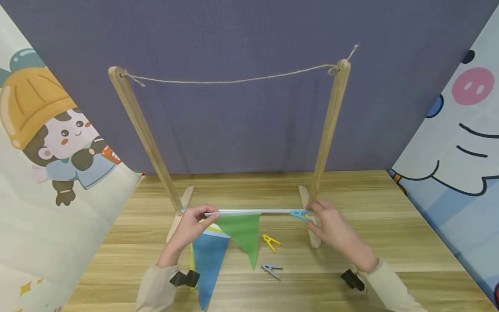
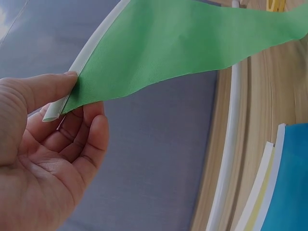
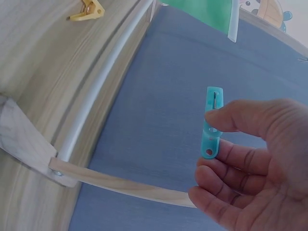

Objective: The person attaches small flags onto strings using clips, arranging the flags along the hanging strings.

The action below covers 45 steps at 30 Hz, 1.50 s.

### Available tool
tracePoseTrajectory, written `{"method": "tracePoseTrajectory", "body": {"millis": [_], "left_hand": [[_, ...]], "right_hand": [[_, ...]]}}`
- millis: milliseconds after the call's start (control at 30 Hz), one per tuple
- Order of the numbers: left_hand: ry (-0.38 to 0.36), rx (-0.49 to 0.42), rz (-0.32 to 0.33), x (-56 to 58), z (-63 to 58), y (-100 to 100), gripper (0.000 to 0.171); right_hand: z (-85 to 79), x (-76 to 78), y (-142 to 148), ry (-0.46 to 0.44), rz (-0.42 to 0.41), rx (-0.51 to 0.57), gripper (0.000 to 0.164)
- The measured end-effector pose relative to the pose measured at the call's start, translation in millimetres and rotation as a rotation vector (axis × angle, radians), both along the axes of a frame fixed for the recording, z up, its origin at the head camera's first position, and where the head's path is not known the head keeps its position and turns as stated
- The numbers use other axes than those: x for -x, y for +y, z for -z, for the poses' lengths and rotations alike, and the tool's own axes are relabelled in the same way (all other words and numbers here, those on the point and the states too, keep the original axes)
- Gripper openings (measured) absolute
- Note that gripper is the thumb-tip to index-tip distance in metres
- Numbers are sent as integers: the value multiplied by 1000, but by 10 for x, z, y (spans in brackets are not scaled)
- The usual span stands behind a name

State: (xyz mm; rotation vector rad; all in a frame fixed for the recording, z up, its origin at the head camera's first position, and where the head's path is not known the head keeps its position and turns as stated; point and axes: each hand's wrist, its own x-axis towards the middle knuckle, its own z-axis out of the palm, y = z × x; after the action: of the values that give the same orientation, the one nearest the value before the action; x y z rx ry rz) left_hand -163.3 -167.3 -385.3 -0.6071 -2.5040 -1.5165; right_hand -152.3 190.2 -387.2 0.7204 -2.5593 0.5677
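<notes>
A green triangular pennant [image 1: 243, 234] with a white top edge hangs from my left hand [image 1: 195, 223]. In the left wrist view, thumb and fingers pinch one end of that white edge, and the green cloth [image 2: 144, 53] stretches away from them. My right hand [image 1: 331, 225] grips a light blue clothespin [image 1: 299, 214] near the right post. The right wrist view shows the clothespin [image 3: 211, 127] between thumb and fingers. Above both hands a string [image 1: 234, 81] runs between two wooden posts, with nothing hanging on it.
A yellow clothespin [image 1: 270, 242] and a grey clothespin [image 1: 271, 271] lie on the wooden table [image 1: 390, 225]. Blue pennant [image 1: 210, 260] lies over yellow cloth by my left forearm. A wooden left post [image 1: 146, 138], right post [image 1: 331, 125] and low white crossbar [image 3: 103, 79] form the frame.
</notes>
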Motion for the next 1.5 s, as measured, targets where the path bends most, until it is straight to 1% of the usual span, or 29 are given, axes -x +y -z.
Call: {"method": "tracePoseTrajectory", "body": {"millis": [100,200,233,300,433,467,533,567,700,833,900,1000,1067,1133,1267,1500], "left_hand": [[-12,11,-8,82,107,-23,5],[-18,-4,7,121,133,-23,5],[-21,-3,7,128,128,-15,5],[-24,-11,17,82,24,24,5],[-29,-5,28,92,-13,51,5],[-28,-9,35,99,-13,51,6],[-28,-13,43,161,71,30,7],[-32,-9,42,170,74,32,7],[-41,-16,48,183,59,51,9],[-61,-14,57,193,42,85,10],[-68,-12,58,202,40,100,10],[-79,-21,59,223,30,129,9],[-76,-30,61,234,21,149,8],[-70,-43,66,243,12,168,7],[-57,-57,71,255,7,200,7],[-24,-49,89,272,-10,255,8]], "right_hand": [[-28,16,10,-14,-2,4,31],[-49,35,18,17,-11,2,31],[-55,40,20,31,-14,3,31],[-77,44,24,50,-17,4,31],[-123,47,39,46,-8,9,32],[-137,48,45,43,-6,10,32],[-159,53,56,39,-4,13,32],[-170,56,63,41,-6,15,32],[-203,68,84,59,-6,23,31],[-227,88,100,100,-9,13,33],[-246,89,104,88,-5,10,33],[-277,79,108,43,5,10,32],[-295,71,112,21,10,9,31],[-307,69,118,19,8,7,31],[-326,79,138,45,-2,-3,32],[-376,105,185,84,-4,-21,32]]}}
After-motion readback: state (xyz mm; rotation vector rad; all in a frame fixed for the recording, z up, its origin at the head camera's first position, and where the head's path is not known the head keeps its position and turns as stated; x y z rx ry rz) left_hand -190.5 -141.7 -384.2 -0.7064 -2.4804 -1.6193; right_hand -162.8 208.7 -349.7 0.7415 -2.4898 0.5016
